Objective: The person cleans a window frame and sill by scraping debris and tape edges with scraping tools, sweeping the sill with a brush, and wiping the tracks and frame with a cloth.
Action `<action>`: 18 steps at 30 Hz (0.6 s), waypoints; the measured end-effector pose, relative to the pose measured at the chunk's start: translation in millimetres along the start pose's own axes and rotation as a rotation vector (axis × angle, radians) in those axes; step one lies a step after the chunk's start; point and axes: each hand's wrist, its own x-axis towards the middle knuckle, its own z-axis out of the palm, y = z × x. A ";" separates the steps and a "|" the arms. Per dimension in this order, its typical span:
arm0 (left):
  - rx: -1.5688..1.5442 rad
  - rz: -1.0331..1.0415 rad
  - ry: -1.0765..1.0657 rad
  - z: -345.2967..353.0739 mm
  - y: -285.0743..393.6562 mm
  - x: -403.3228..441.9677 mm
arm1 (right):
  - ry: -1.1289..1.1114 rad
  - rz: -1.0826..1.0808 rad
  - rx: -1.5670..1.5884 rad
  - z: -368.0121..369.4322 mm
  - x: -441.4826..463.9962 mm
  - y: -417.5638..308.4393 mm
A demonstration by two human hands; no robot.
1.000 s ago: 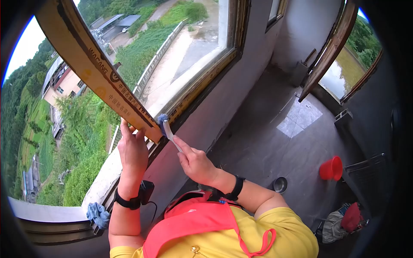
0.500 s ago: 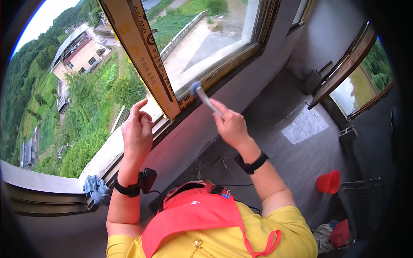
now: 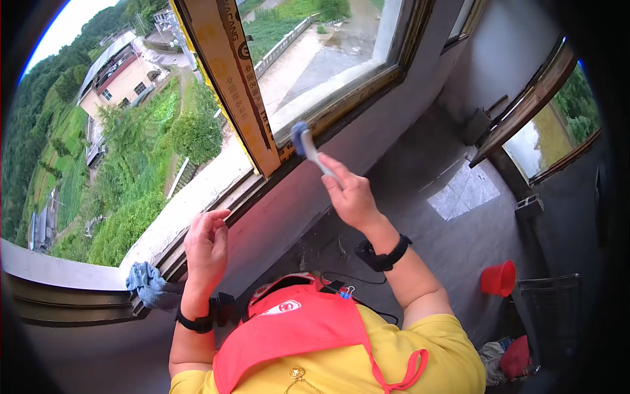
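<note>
Blue end up, pinches a pale-handled brush [image 3: 309, 150] in the grip of the right hand [image 3: 354, 197] just above mid-frame, near the yellow-filmed window sash [image 3: 237, 98], and curls the left hand [image 3: 206, 253] loosely, slightly spread, beside the white sill [image 3: 165, 230] left of centre.

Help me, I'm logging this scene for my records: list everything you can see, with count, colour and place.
brush: 1, blue head, pale handle, in the right hand
window frame: 1, yellow-brown, upper middle
window sill: 1, whitish, left of centre
cloth: 1, blue, left end of the sill
bucket: 1, red, floor at right
block: 1, grey, below the right-hand opening
bundle: count unclear, red and grey, lower right
house: 1 nearest, pinkish, outside
greenery: uncounted, green, outside
apron: 1, red, on the person
shirt: 1, yellow, under the apron
wristbands: 2, black, one per wrist
left hand: 1, bare, near the sill
right hand: 1, bare, gripping the brush
</note>
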 end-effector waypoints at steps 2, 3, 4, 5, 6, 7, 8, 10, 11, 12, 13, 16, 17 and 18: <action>-0.156 -0.156 -0.055 1.5 -7.2 -7.2 | 0.003 0.191 -0.040 12.7 -2.1 26.5; -0.165 -0.187 -0.074 -0.3 -6.9 -9.8 | 0.006 0.273 -0.061 18.9 2.1 44.0; -0.176 -0.220 -0.088 -3.2 -6.5 -12.6 | 0.142 0.204 -0.093 14.4 10.9 59.2; -0.181 -0.257 -0.106 -6.6 -8.0 -15.2 | 0.181 0.176 -0.073 12.8 11.3 69.3; -0.085 -0.200 -0.100 -7.8 -14.4 -18.0 | 0.148 0.157 -0.074 13.9 12.9 52.9; -0.041 -0.098 -0.053 -6.6 -17.8 -21.2 | 0.110 0.150 -0.076 23.0 4.7 33.2; 0.002 0.006 -0.007 -4.5 -21.1 -22.5 | -0.018 0.140 -0.059 38.4 -13.9 16.3; -0.042 0.036 0.028 -4.1 -22.8 -22.5 | -0.164 -0.115 0.123 57.8 -68.8 -4.8; -0.126 -0.047 0.011 -6.0 -21.2 -25.8 | -0.311 -0.216 0.126 58.7 -90.1 -10.6; -0.210 -0.134 -0.005 -8.5 -19.0 -30.7 | -0.642 -0.213 -0.111 44.5 -101.6 -23.6; -0.291 -0.224 -0.023 -12.0 -16.7 -35.5 | -0.753 -0.264 -0.175 41.1 -107.9 -20.4; -0.268 -0.238 0.023 -24.7 -13.5 -38.5 | -0.433 -0.084 -0.091 32.9 -90.4 -7.4; -0.252 -0.229 0.037 -28.1 -14.5 -42.4 | -0.309 -0.143 -0.090 30.2 -77.5 -4.4; -0.202 -0.216 0.074 -28.8 -20.6 -45.1 | -0.290 -0.132 -0.112 29.6 -71.3 -3.3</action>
